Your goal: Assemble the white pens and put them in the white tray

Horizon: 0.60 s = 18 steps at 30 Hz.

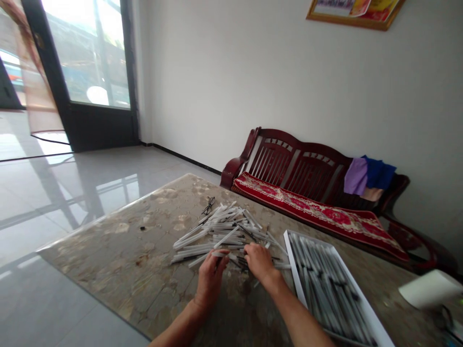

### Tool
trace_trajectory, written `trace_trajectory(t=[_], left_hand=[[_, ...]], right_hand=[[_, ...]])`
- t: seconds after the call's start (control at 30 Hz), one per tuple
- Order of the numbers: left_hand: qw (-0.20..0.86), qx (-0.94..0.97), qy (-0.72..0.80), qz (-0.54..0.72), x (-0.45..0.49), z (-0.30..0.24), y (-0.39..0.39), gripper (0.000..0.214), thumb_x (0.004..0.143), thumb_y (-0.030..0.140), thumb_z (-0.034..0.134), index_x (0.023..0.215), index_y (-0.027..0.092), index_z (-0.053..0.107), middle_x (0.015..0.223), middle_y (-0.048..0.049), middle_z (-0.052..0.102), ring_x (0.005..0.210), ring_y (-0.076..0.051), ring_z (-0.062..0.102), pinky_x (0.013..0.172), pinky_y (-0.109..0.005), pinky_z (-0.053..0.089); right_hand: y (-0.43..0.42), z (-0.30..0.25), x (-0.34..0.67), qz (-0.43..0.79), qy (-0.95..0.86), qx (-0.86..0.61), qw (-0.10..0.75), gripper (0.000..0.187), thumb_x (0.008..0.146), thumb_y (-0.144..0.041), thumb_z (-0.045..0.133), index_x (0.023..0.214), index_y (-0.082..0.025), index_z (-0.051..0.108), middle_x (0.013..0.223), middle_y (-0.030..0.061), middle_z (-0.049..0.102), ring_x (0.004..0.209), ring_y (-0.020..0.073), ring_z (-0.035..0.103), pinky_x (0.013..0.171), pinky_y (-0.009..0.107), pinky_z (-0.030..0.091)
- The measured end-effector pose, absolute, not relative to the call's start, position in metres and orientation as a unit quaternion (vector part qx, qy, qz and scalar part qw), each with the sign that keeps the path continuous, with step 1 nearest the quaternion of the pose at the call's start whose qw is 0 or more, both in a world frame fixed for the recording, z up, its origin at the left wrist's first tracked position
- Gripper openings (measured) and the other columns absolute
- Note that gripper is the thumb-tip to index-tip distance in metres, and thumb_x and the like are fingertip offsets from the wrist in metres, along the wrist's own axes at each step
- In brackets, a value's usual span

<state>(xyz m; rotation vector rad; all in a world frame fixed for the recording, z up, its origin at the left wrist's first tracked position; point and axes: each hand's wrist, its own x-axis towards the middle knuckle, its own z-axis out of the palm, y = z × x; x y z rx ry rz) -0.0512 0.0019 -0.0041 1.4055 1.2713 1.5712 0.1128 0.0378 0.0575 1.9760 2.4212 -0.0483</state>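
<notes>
Hands (210, 277) at heaped tubes (193, 238) — slim, str., mostly wht.

I'd say a hand could pass easily over the left side of the table (108, 270), just dodging a small dark object (142, 228). Ahead of the left hand (211, 274) and right hand (259, 261), jumbled pale sticks (226, 225) bar the way — glasses (209, 206) sit just beside their far edge. Rightward stands the white box's raised wall (295, 272) — beyond it, a white roll (430, 289).
</notes>
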Motion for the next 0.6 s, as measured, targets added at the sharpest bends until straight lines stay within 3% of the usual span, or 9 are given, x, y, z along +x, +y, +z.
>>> trace_trajectory(t=[0.13,0.37,0.43,0.53,0.6], left_hand=[[0.425,0.450,0.483,0.619,-0.050,-0.005,0.004,0.030,0.080,0.047,0.062,0.090,0.019,0.067,0.071,-0.0031,0.071,0.066,-0.021,0.068,0.063,-0.031,0.055],[0.505,0.347,0.457,0.645,-0.052,0.003,0.006,0.037,0.069,0.050,0.073,0.084,0.016,0.068,0.067,-0.0023,0.071,0.063,-0.021,0.069,0.057,-0.030,0.055],[0.531,0.298,0.448,0.655,-0.054,0.002,0.009,0.038,0.067,0.049,0.076,0.083,0.016,0.067,0.069,-0.0017,0.071,0.067,-0.021,0.071,0.057,-0.029,0.056],[0.573,0.228,0.430,0.659,-0.055,0.000,0.012,0.041,0.061,0.047,0.081,0.081,0.015,0.066,0.071,-0.0019,0.071,0.071,-0.021,0.072,0.058,-0.027,0.056],[0.595,0.202,0.418,0.656,-0.054,0.000,0.013,0.042,0.058,0.045,0.083,0.082,0.014,0.066,0.071,-0.0027,0.071,0.072,-0.021,0.073,0.058,-0.025,0.056]], right_hand=[[0.038,0.052,0.101,-0.006,0.804,0.593,0.039,0.029,0.086,-0.004,0.046,0.095,-0.019,0.068,0.098,0.0121,0.070,0.095,0.0226,0.066,0.077,0.029,0.047],[0.039,0.059,0.106,0.014,0.819,0.573,0.037,0.033,0.079,0.001,0.048,0.102,-0.018,0.062,0.107,0.0131,0.067,0.101,0.0222,0.063,0.083,0.029,0.047],[0.038,0.062,0.115,0.004,0.795,0.604,-0.046,0.028,0.080,-0.002,0.047,0.096,-0.018,0.062,0.106,0.0119,0.067,0.100,0.0214,0.063,0.085,0.029,0.047],[0.031,0.063,0.126,-0.112,0.690,0.647,-0.306,0.011,0.085,-0.019,0.049,0.087,-0.020,0.060,0.090,0.0073,0.069,0.086,0.0204,0.066,0.076,0.029,0.051],[0.022,0.059,0.128,-0.232,0.578,0.626,-0.469,0.017,0.086,-0.036,0.050,0.089,-0.020,0.056,0.081,0.0044,0.068,0.074,0.0203,0.066,0.065,0.030,0.053]])
